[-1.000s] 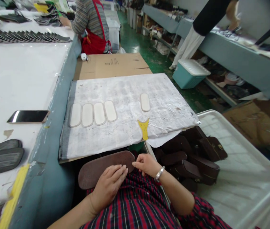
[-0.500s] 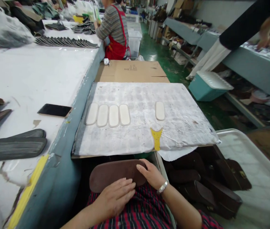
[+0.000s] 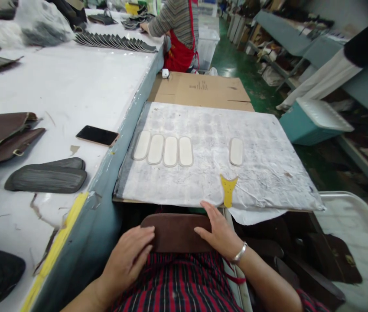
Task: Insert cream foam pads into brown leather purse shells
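Observation:
A brown leather piece, long with rounded ends, lies across my lap over a red-and-black striped apron. At its left end, my left hand rests stretched fingers on the surface, thumb apart. My right hand is open at the other end, thumb over the leather and fingers raised toward the board's edge. Just beyond lies a white-covered board. On it are several pale oval pads in a row, a separate oval pad and a yellow forked piece.
On the white table at left are a phone, dark strap-like pieces and brown leather bags. A bin of dark brown cases stands at right. A person in a red apron works ahead.
My left hand has slid from the middle of the leather piece to its left end. The right hand has loosened and spread its fingers. The view has shifted, and the piece lies more level.

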The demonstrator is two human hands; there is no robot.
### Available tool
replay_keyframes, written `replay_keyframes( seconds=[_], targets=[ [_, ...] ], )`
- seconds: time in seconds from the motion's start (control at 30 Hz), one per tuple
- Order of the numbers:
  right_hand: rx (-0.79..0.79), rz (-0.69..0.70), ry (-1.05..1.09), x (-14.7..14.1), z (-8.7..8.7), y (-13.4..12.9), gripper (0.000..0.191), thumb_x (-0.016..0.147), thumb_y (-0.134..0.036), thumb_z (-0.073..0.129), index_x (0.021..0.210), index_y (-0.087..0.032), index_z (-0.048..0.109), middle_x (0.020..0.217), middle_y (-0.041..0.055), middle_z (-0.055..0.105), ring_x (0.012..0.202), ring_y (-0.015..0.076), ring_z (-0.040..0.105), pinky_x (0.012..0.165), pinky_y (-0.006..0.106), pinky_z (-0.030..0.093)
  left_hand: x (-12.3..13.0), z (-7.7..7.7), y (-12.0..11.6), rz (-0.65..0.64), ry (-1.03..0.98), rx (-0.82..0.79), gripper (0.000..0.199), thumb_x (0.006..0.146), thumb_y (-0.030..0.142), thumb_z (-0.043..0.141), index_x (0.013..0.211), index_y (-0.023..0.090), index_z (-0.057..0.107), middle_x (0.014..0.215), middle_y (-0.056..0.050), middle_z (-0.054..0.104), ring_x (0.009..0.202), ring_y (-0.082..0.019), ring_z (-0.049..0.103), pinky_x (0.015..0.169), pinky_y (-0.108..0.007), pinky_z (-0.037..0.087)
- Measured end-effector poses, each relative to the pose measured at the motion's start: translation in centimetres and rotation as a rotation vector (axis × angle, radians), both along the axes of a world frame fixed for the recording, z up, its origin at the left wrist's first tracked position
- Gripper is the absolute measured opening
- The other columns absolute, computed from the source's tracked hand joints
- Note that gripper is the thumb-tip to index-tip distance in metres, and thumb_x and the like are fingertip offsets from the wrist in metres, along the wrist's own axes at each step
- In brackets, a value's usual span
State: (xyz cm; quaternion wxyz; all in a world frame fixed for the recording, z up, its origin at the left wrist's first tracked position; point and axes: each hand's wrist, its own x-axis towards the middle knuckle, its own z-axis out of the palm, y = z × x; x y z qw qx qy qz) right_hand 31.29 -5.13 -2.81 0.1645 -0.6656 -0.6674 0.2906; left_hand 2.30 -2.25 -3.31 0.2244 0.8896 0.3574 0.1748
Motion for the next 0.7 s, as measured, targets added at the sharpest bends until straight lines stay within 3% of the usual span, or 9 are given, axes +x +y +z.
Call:
replay_keyframes(
  seconds=[0.07, 0.1, 0.17, 0.23, 0.47, 0.7],
  targets=[
    [0.154, 0.171, -0.184, -0.3, 0.5, 0.1, 0.067, 0.079, -0.04, 0.051, 0.135, -0.014, 0.025, 0.14, 0.012, 0.027, 0.129, 0.0245, 0.021, 0.105, 0.043, 0.021, -0.9, -0.5, -0.3, 0.358, -0.114, -0.254, 0.051, 0.084, 0.027, 0.046, 0.132, 0.023, 0.03, 0.132, -0.01, 0.043, 0.12, -0.023, 0.042, 0.098, -0.044, 0.038],
    [0.193, 0.274, -0.247, -0.5, 0.7, 0.2, 0.067, 0.08, -0.04, 0.049, 0.136, -0.014, 0.024, 0.142, 0.0107, 0.024, 0.131, 0.0242, 0.015, 0.106, 0.044, 0.015, -0.9, -0.8, -0.5, 0.449, -0.183, -0.409, 0.052, 0.086, 0.031, 0.043, 0.134, 0.021, 0.026, 0.135, -0.011, 0.039, 0.121, -0.024, 0.041, 0.097, -0.044, 0.039],
    [0.213, 0.452, -0.314, -1.0, 0.8, 0.4, 0.067, 0.08, -0.043, 0.048, 0.136, -0.013, 0.025, 0.143, 0.0091, 0.023, 0.132, 0.024, 0.013, 0.107, 0.045, 0.01, -0.3, -1.2, -1.0, 0.463, -0.339, -0.699, 0.052, 0.089, 0.034, 0.035, 0.136, 0.019, 0.021, 0.136, -0.011, 0.037, 0.122, -0.022, 0.039, 0.098, -0.041, 0.038],
    [0.202, 0.549, -0.343, -1.4, 0.8, 0.5, 0.071, 0.079, -0.048, 0.048, 0.136, -0.012, 0.025, 0.143, 0.0092, 0.023, 0.132, 0.0247, 0.013, 0.107, 0.046, 0.009, 0.6, -1.5, -1.5, 0.42, -0.447, -0.87, 0.052, 0.09, 0.034, 0.033, 0.137, 0.019, 0.018, 0.136, -0.009, 0.038, 0.123, -0.02, 0.037, 0.102, -0.039, 0.034],
    [0.219, 0.605, -0.371, -2.1, 1.1, -0.5, 0.086, 0.075, -0.065, 0.041, 0.137, -0.008, 0.023, 0.143, 0.0136, 0.02, 0.132, 0.0282, 0.01, 0.106, 0.047, 0.009, 0.8, -1.6, -1.9, 0.35, -0.506, -0.911, 0.053, 0.088, 0.036, 0.038, 0.135, 0.018, 0.021, 0.134, -0.009, 0.041, 0.123, -0.02, 0.038, 0.104, -0.039, 0.029],
    [0.265, 0.546, -0.372, -6.3, 1.1, -2.3, 0.098, 0.067, -0.069, 0.048, 0.137, -0.005, 0.022, 0.143, 0.0161, 0.016, 0.132, 0.0299, 0.006, 0.108, 0.045, 0.006, 0.3, -1.6, -1.5, 0.226, -0.498, -0.893, 0.055, 0.086, 0.035, 0.042, 0.133, 0.018, 0.019, 0.135, -0.01, 0.039, 0.123, -0.019, 0.038, 0.104, -0.04, 0.029]
  ],
)
